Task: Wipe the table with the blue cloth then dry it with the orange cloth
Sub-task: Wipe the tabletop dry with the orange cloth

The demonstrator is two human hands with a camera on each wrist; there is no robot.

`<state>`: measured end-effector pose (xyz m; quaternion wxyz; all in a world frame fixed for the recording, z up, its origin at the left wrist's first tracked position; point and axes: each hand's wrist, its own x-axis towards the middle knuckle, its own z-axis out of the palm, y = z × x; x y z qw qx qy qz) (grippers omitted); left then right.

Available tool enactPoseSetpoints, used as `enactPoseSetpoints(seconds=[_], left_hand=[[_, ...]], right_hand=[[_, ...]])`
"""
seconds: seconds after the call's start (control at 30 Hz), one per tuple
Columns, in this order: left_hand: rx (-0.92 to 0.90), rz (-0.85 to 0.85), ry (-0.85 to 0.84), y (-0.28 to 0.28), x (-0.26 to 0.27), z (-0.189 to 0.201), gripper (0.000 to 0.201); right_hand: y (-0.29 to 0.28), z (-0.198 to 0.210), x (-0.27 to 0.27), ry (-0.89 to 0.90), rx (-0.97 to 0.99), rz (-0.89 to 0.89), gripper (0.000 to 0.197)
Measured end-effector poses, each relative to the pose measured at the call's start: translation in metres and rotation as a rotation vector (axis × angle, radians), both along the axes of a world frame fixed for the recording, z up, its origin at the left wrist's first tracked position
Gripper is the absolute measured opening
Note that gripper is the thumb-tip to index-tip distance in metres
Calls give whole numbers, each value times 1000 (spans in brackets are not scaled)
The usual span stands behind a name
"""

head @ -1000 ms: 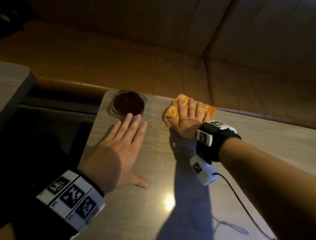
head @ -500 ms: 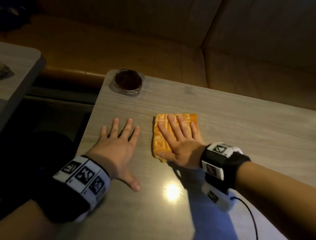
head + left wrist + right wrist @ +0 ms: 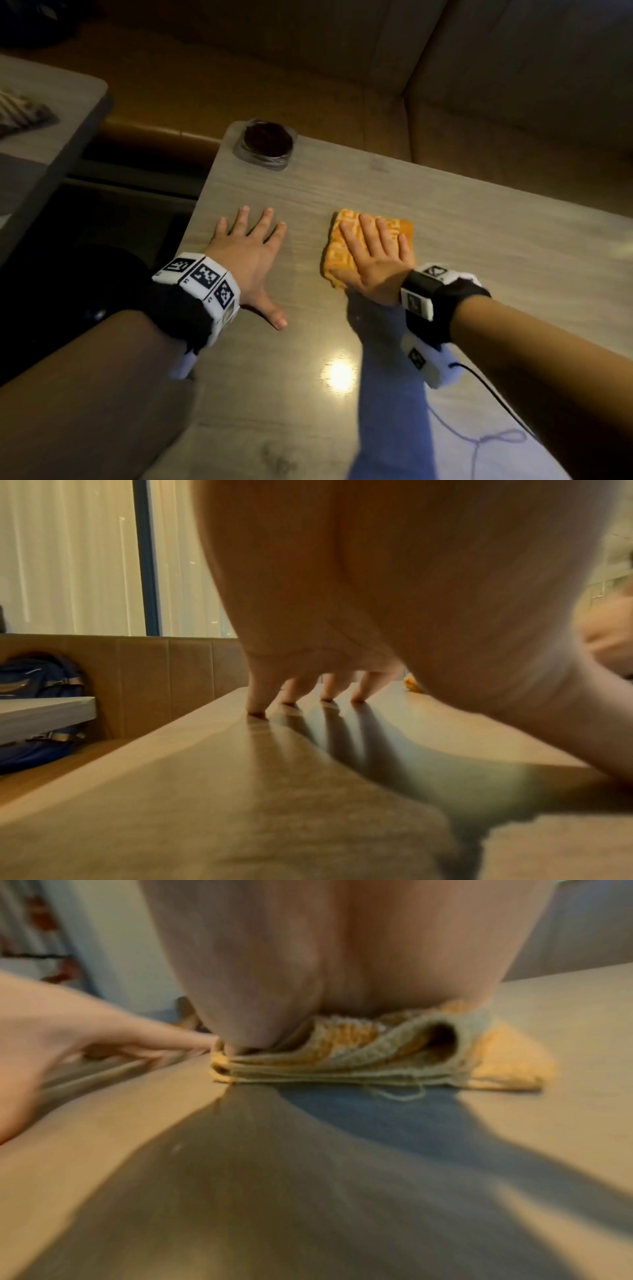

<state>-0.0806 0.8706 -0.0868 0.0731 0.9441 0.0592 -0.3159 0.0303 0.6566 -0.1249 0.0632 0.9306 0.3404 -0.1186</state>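
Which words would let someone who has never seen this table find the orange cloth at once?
Start at the grey wooden table. On it lie two flat hands; look under the right hand. There lies the orange cloth, folded into a thick pad with a pale woven pattern, the only bright thing on the table.

Both forearms are bare, each with a black wristband [image 3: 178,318] carrying white blocks printed with black square markers; a thin black cable [image 3: 493,394] trails off the right-side one.
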Motion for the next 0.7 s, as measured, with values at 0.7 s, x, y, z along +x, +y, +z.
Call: enactPoseSetpoints(seconds=[0.7], left_hand=[[-69,50,268,-93,-190,16,161]], right_hand=[[-28,-2,-105,-11,76,221,85]])
